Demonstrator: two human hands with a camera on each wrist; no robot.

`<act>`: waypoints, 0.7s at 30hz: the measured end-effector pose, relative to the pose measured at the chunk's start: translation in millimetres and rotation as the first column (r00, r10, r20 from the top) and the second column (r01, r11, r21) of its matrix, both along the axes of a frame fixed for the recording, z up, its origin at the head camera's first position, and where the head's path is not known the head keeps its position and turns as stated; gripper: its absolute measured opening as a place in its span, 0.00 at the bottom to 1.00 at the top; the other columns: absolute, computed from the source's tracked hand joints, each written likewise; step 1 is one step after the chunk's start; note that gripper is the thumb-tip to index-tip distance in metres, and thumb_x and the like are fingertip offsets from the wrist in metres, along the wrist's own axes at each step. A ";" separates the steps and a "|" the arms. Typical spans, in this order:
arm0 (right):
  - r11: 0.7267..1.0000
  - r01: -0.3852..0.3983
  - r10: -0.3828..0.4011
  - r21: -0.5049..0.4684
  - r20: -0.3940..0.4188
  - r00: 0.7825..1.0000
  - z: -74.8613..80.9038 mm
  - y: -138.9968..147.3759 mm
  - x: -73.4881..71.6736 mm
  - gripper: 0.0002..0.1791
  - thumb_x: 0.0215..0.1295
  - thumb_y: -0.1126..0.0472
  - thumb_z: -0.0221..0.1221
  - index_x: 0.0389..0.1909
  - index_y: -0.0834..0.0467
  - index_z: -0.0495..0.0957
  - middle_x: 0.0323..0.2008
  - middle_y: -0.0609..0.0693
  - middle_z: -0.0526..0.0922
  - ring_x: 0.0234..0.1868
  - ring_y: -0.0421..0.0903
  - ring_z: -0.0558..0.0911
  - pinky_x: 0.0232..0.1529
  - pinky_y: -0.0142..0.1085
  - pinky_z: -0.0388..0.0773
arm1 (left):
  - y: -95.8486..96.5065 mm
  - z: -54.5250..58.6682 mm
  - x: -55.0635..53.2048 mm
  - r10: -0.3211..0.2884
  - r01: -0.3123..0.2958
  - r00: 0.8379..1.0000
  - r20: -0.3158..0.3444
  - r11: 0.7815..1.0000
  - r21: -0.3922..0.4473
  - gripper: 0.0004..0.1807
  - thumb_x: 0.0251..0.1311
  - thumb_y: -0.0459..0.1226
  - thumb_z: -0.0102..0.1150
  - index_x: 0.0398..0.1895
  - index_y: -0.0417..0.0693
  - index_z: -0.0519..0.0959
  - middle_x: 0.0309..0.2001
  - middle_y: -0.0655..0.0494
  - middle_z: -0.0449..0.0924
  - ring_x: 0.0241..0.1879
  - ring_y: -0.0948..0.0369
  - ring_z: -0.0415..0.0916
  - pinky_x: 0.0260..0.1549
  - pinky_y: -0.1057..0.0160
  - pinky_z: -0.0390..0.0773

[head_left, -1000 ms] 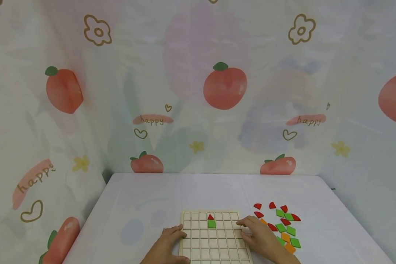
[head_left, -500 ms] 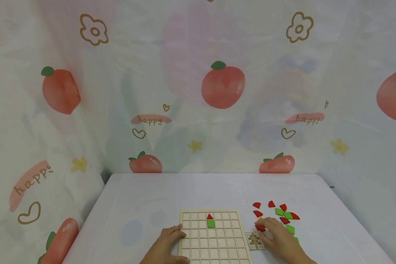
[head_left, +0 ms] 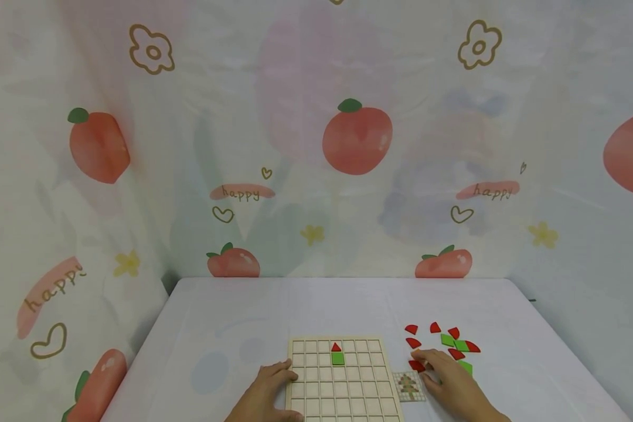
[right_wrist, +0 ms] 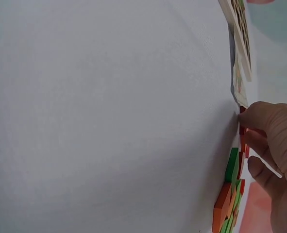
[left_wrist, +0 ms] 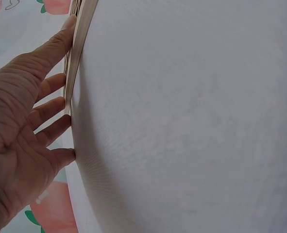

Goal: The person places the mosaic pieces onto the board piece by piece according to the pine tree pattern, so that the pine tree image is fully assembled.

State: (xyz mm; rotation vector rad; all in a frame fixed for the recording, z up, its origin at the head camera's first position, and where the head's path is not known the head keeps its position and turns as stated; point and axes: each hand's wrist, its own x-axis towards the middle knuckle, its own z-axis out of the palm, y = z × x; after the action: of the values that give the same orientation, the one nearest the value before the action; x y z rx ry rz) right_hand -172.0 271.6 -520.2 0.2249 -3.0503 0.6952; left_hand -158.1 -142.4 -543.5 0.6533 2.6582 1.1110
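Observation:
A wooden grid board (head_left: 325, 389) lies at the front of the table, with a red triangle tile (head_left: 336, 347) and a green square tile (head_left: 337, 358) in its upper cells. My left hand (head_left: 266, 391) rests against the board's left edge; in the left wrist view its fingertips touch the wooden rim (left_wrist: 76, 60). To the right of the board, my right hand (head_left: 450, 381) pinches a red fan-shaped tile (head_left: 416, 366) between thumb and fingers. The right wrist view has the thumb against that red tile (right_wrist: 242, 116). Its far side is hidden.
A small picture card (head_left: 408, 387) with a tree pattern lies against the board's right side. Several loose red tiles (head_left: 435, 327) and green tiles (head_left: 446, 339) are scattered beyond my right hand. Orange tiles (right_wrist: 222, 206) show in the right wrist view. Patterned cloth walls surround the table.
My right hand has moved right from the board's edge to the loose tiles, uncovering the picture card. One red fan-shaped tile has shifted left with it. The left hand stays put.

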 end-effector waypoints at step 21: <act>0.983 -0.149 0.161 0.109 -0.112 0.981 -2.4 7.1 -5.1 0.17 0.61 0.63 0.71 0.49 0.45 0.84 0.45 0.34 0.85 0.44 0.33 0.75 0.47 0.35 0.83 | -1.4 3.9 4.8 -0.010 0.010 1.000 -0.002 0.998 0.060 0.36 0.49 0.54 0.79 0.58 0.47 0.79 0.71 0.37 0.68 0.71 0.32 0.61 0.67 0.24 0.53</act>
State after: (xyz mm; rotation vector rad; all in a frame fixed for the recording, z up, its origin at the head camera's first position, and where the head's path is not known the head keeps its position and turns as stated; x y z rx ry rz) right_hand -177.1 278.7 -522.6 0.4924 -2.9775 0.5137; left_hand -153.4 -143.8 -539.6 0.6781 2.6295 1.1918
